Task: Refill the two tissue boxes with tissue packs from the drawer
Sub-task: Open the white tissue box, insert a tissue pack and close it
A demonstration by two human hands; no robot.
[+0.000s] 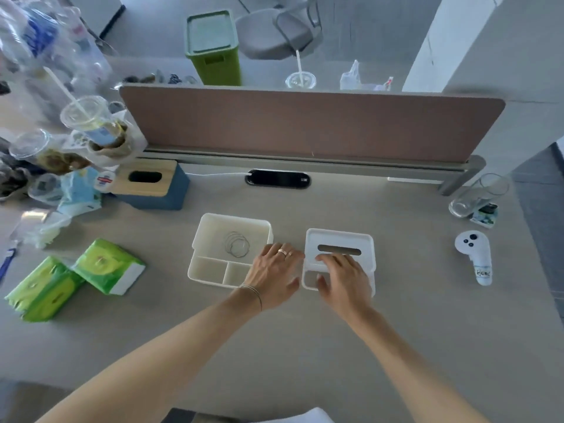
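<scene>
A white tissue box point(213, 233) stands open mid-desk, with a wire spring on its floor and two small front compartments. Its white slotted lid point(338, 239) lies flat just to the right. My right hand point(343, 277) rests on the lid's near part, fingers spread over it. Between box and lid lies my left hand point(274, 270), palm down, fingers apart, touching the lid's left edge. Two green tissue packs point(108, 265) point(42, 288) lie at the left. A blue tissue box with a wooden slotted lid point(152, 184) sits further back on the left.
Plastic cups, bags and wrappers point(76, 141) crowd the left rear corner. A brown divider panel point(305, 123) runs along the back, with a cable port point(277, 179) below it. An empty glass point(479, 195) and a white controller point(474, 256) sit at the right.
</scene>
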